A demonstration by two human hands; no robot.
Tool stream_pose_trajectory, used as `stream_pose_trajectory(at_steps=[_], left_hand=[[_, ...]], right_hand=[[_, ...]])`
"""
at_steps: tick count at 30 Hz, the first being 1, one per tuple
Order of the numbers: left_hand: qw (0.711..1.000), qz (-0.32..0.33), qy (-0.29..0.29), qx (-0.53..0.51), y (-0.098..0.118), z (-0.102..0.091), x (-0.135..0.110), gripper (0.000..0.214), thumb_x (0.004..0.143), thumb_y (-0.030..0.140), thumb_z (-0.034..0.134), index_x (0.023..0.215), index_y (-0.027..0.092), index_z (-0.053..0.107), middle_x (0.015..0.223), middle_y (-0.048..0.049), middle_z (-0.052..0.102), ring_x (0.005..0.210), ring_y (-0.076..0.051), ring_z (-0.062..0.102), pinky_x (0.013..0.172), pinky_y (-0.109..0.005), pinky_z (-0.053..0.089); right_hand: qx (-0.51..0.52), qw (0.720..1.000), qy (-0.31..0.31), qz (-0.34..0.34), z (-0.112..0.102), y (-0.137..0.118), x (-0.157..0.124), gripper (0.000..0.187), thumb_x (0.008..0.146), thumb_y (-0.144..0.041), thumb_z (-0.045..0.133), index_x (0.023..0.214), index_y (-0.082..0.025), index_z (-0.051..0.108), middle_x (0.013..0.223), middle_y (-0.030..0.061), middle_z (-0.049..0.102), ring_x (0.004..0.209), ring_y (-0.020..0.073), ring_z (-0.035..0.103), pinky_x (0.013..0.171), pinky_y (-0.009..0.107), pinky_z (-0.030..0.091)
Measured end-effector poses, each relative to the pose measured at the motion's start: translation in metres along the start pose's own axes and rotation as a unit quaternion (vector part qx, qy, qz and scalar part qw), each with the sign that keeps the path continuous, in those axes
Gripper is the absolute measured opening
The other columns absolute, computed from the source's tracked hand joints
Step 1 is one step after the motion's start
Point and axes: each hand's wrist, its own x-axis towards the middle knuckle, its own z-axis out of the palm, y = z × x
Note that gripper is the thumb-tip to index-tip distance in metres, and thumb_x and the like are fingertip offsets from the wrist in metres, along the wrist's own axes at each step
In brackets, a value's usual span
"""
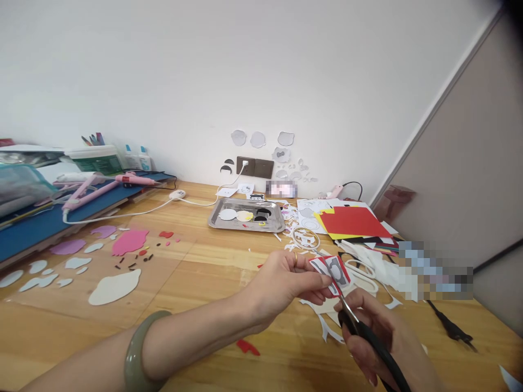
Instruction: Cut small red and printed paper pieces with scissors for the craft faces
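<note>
My left hand [286,280] pinches a small piece of red paper with a grey shape printed on a white patch [333,272], held just above the wooden table. My right hand [379,337] grips black-handled scissors [359,326], whose blades point up and left into the lower edge of that paper. A green bangle [141,354] sits on my left wrist, and a ring is on one left finger. Both hands are at the lower right of the view.
White paper offcuts [327,321] lie under the hands. A metal tray [245,215] with round cutouts stands mid-table, and stacked coloured sheets [353,223] to its right. Pink and white foam shapes [122,256] lie at left, glue guns [102,188] on a blue mat, a black cable [449,326] at right.
</note>
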Motion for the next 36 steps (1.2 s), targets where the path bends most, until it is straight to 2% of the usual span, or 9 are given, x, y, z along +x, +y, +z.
stream_pose_trajectory(at_steps=[6,10,13,16,20,26,31,34,36], left_hand=[[1.000,0.019,0.014,0.000,0.0020,-0.0019,0.0028,0.014,0.066,0.025,0.064,0.072,0.012,0.063,0.069,-0.0014,0.060,0.063,-0.009,0.053,0.059,-0.021,0.045],[0.999,0.025,0.043,-0.005,0.0027,-0.0039,0.0037,0.014,0.066,0.026,0.065,0.067,0.012,0.061,0.065,-0.0013,0.060,0.061,-0.009,0.053,0.058,-0.020,0.045],[0.999,0.019,0.045,-0.003,0.0016,-0.0047,0.0046,0.012,0.064,0.024,0.066,0.064,0.012,0.062,0.061,-0.0007,0.061,0.057,-0.008,0.054,0.059,-0.020,0.045],[0.999,0.014,0.039,-0.004,0.0005,-0.0052,0.0057,0.010,0.064,0.021,0.066,0.063,0.012,0.062,0.058,0.0001,0.061,0.054,-0.007,0.054,0.059,-0.020,0.045],[0.999,0.014,0.030,-0.009,-0.0003,-0.0059,0.0064,0.009,0.064,0.021,0.066,0.064,0.012,0.062,0.057,0.0012,0.061,0.053,-0.006,0.054,0.059,-0.019,0.044],[1.000,0.000,0.005,0.000,0.0016,-0.0050,0.0046,0.006,0.064,0.018,0.065,0.064,0.012,0.063,0.057,0.0013,0.061,0.051,-0.006,0.053,0.057,-0.019,0.044],[1.000,-0.006,-0.006,0.006,0.0029,-0.0045,0.0041,0.005,0.065,0.017,0.063,0.064,0.012,0.062,0.056,0.0019,0.060,0.051,-0.005,0.053,0.057,-0.018,0.043],[1.000,-0.016,-0.012,0.010,0.0016,-0.0046,0.0044,0.006,0.064,0.018,0.064,0.062,0.012,0.061,0.056,0.0019,0.060,0.050,-0.005,0.052,0.056,-0.019,0.043],[1.000,-0.023,-0.012,0.016,0.0005,-0.0056,0.0053,0.007,0.062,0.018,0.065,0.061,0.012,0.061,0.056,0.0015,0.059,0.049,-0.005,0.052,0.056,-0.019,0.043]], right_hand=[[0.053,0.993,0.103,0.008,0.0104,-0.0003,0.0019,0.029,0.059,-0.033,0.070,0.070,-0.023,0.045,0.045,-0.0109,0.039,0.038,0.0055,0.023,0.034,0.017,0.018],[0.043,0.996,0.083,0.006,0.0104,0.0021,0.0041,0.032,0.060,-0.039,0.069,0.071,-0.023,0.044,0.046,-0.0102,0.038,0.038,0.0058,0.023,0.035,0.017,0.015],[0.013,0.999,0.028,-0.011,0.0066,0.0013,0.0052,0.039,0.062,-0.052,0.062,0.076,-0.023,0.042,0.052,-0.0083,0.038,0.045,0.0089,0.029,0.038,0.019,0.024],[-0.023,0.999,-0.023,-0.037,0.0030,-0.0005,0.0052,0.044,0.061,-0.060,0.058,0.077,-0.023,0.040,0.055,-0.0080,0.037,0.048,0.0096,0.030,0.041,0.020,0.026],[-0.037,0.999,-0.010,-0.026,0.0022,-0.0009,0.0038,0.038,0.066,-0.055,0.058,0.074,-0.023,0.039,0.053,-0.0100,0.034,0.041,0.0065,0.024,0.038,0.019,0.023],[0.008,0.999,-0.026,-0.044,0.0030,0.0008,0.0053,0.044,0.063,-0.060,0.058,0.079,-0.024,0.038,0.056,-0.0079,0.040,0.045,0.0081,0.029,0.040,0.020,0.025],[-0.009,1.000,-0.016,-0.016,0.0039,-0.0005,0.0056,0.036,0.066,-0.053,0.058,0.076,-0.024,0.039,0.054,-0.0091,0.037,0.040,0.0068,0.026,0.036,0.019,0.026],[0.003,0.999,-0.008,-0.043,0.0058,-0.0026,0.0075,0.042,0.060,-0.052,0.063,0.079,-0.023,0.040,0.056,-0.0071,0.043,0.045,0.0087,0.030,0.041,0.021,0.027],[0.003,1.000,0.010,-0.030,0.0063,-0.0025,0.0082,0.037,0.059,-0.043,0.067,0.073,-0.023,0.040,0.052,-0.0085,0.041,0.043,0.0080,0.029,0.039,0.019,0.025]])
